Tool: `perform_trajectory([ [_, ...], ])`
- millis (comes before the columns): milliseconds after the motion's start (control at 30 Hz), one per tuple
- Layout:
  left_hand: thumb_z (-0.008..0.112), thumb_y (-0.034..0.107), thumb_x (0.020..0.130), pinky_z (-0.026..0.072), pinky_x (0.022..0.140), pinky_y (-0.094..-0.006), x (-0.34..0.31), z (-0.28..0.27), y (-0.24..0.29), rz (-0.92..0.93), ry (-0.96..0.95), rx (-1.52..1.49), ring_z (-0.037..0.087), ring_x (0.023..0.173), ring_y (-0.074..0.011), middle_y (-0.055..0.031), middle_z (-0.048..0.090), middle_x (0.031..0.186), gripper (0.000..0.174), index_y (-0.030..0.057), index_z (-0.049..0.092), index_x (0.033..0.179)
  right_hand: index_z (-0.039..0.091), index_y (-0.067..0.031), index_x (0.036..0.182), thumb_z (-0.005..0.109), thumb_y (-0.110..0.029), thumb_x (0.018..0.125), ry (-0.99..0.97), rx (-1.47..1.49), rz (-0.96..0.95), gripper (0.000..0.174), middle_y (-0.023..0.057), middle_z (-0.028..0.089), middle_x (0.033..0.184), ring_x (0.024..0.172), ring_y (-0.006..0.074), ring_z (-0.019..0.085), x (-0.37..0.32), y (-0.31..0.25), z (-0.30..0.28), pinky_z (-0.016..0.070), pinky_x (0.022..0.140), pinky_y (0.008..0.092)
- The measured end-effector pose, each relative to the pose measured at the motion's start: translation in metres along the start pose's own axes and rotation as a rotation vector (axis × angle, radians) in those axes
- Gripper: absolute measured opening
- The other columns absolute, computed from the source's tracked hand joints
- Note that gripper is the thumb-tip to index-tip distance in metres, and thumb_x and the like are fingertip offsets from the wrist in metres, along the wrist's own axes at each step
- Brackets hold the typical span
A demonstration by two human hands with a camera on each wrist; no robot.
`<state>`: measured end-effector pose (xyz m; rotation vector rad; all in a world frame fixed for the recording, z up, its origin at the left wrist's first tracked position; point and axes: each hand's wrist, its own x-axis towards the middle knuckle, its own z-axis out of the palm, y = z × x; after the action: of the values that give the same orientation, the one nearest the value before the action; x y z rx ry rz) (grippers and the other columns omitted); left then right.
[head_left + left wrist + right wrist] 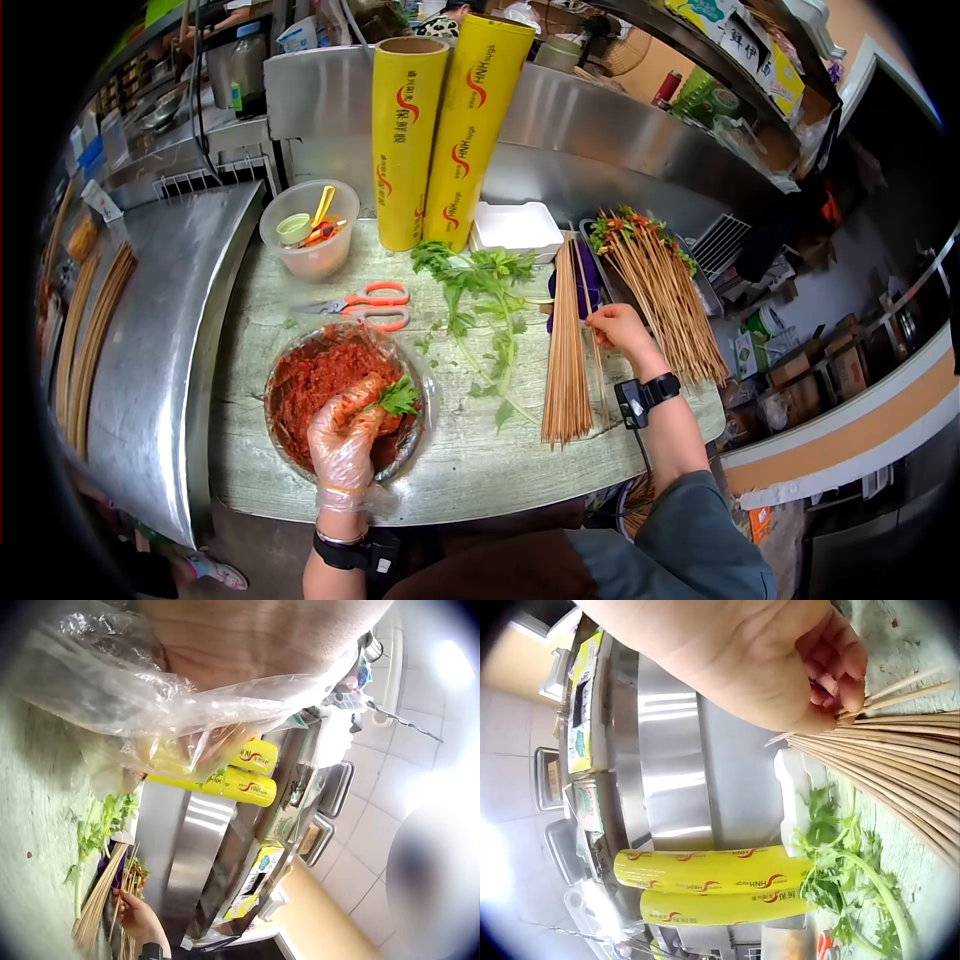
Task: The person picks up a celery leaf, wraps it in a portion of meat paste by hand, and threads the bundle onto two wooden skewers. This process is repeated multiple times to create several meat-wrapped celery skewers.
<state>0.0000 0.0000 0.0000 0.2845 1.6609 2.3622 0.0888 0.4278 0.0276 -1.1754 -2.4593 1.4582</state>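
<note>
My left hand [345, 432], in a clear plastic glove smeared red, is over a bowl [413, 447] of red minced or chopped meat [305, 385]. Between its thumb and fingers it holds a green celery leaf [399, 396], whose tip sticks out to the right. My bare right hand [622, 330] pinches a thin bamboo skewer [599, 372] at the right edge of a bundle of skewers [566, 370]. In the right wrist view the fingers [847, 664] curl in beside the bundle. The glove [97, 682] hides the left hand's work in the left wrist view.
Celery stalks [490, 300] lie mid-table beside orange-handled scissors [372, 300]. Behind stand two yellow film rolls [405, 150], a plastic tub [312, 262] and a white foam box [516, 228]. Loaded skewers [665, 290] rest in a tray at the right.
</note>
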Motion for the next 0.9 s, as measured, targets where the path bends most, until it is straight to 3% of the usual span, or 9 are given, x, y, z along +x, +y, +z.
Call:
perform_trajectory([
  [67,0.058,-0.007,0.082,0.0557,0.076,-0.0347,-0.002,0.002,0.006,-0.029,0.021,-0.040,0.063,0.089,-0.0229,-0.0154,0.061,0.109,0.032,-0.0059,0.057,0.113,0.062,-0.0021,0.089,0.066,-0.020,0.086,0.009,0.043,-0.049,0.019,0.0028,0.064,0.071,0.058,0.0082,0.060,-0.007,-0.006,-0.002,0.0468,0.050,0.0199],
  [167,0.056,-0.007,0.082,0.0578,0.070,-0.0337,-0.001,0.006,0.012,-0.084,0.074,-0.245,0.064,0.087,-0.0229,-0.0154,0.061,0.109,0.031,-0.0076,0.055,0.113,0.061,-0.0049,0.087,0.062,-0.016,0.088,-0.109,0.625,-0.191,0.012,0.0032,0.065,0.074,0.063,0.0085,0.062,-0.031,-0.034,0.003,0.0481,0.052,0.0193],
  [233,0.054,-0.006,0.084,0.0593,0.067,-0.0349,0.001,0.008,0.016,-0.088,0.143,-0.378,0.065,0.084,-0.0249,-0.0158,0.059,0.111,0.031,-0.0068,0.052,0.114,0.060,-0.0063,0.089,0.060,-0.014,0.090,-0.146,0.786,-0.296,0.008,0.0045,0.066,0.079,0.068,0.0096,0.064,-0.056,-0.063,0.029,0.0498,0.055,0.0196],
  [433,0.055,-0.004,0.086,0.0568,0.078,-0.0406,0.007,-0.008,0.005,-0.011,0.187,-0.675,0.063,0.093,-0.0257,-0.0147,0.056,0.119,0.029,-0.0011,0.051,0.115,0.056,-0.0037,0.097,0.058,-0.011,0.091,-0.224,0.852,-0.509,0.010,0.0101,0.066,0.086,0.071,0.0137,0.064,-0.100,-0.101,0.133,0.0513,0.062,0.0232],
  [567,0.053,0.000,0.089,0.0590,0.074,-0.0332,0.006,-0.003,0.016,-0.051,0.220,-0.654,0.064,0.092,-0.0250,-0.0145,0.055,0.118,0.038,-0.0001,0.046,0.126,0.057,-0.0026,0.097,0.058,-0.012,0.090,-0.347,0.900,-0.568,0.012,0.0086,0.064,0.083,0.071,0.0138,0.063,-0.116,-0.102,0.175,0.0506,0.062,0.0245],
  [667,0.054,0.000,0.088,0.0581,0.075,-0.0335,0.006,0.002,0.019,-0.065,0.225,-0.575,0.064,0.092,-0.0247,-0.0152,0.057,0.116,0.037,-0.0028,0.048,0.124,0.059,-0.0015,0.096,0.058,-0.012,0.090,-0.453,0.947,-0.577,0.012,0.0060,0.061,0.079,0.068,0.0135,0.061,-0.125,-0.107,0.184,0.0499,0.062,0.0245],
  [767,0.056,-0.002,0.086,0.0555,0.078,-0.0335,0.002,0.006,0.019,-0.066,0.192,-0.416,0.063,0.092,-0.0215,-0.0134,0.061,0.110,0.031,-0.0043,0.054,0.117,0.060,-0.0004,0.092,0.055,-0.011,0.092,-0.786,0.771,-0.582,0.012,0.0065,0.061,0.080,0.066,0.0139,0.060,-0.126,-0.112,0.176,0.0500,0.062,0.0255],
  [800,0.056,-0.003,0.086,0.0550,0.078,-0.0322,0.000,0.008,0.022,-0.072,0.178,-0.364,0.062,0.093,-0.0206,-0.0127,0.061,0.108,0.030,-0.0044,0.056,0.116,0.061,0.0005,0.089,0.051,-0.012,0.094,-0.789,0.623,-0.590,0.017,0.0069,0.061,0.080,0.065,0.0145,0.061,-0.134,-0.120,0.174,0.0507,0.061,0.0260],
  [900,0.054,-0.006,0.084,0.0536,0.078,-0.0287,0.001,0.008,0.018,-0.007,0.138,-0.147,0.063,0.092,-0.0177,-0.0124,0.064,0.106,0.029,-0.0057,0.059,0.113,0.060,0.0011,0.088,0.048,-0.014,0.095,-0.809,0.698,-0.556,0.020,0.0081,0.061,0.080,0.066,0.0152,0.062,-0.131,-0.124,0.159,0.0516,0.060,0.0262],
])
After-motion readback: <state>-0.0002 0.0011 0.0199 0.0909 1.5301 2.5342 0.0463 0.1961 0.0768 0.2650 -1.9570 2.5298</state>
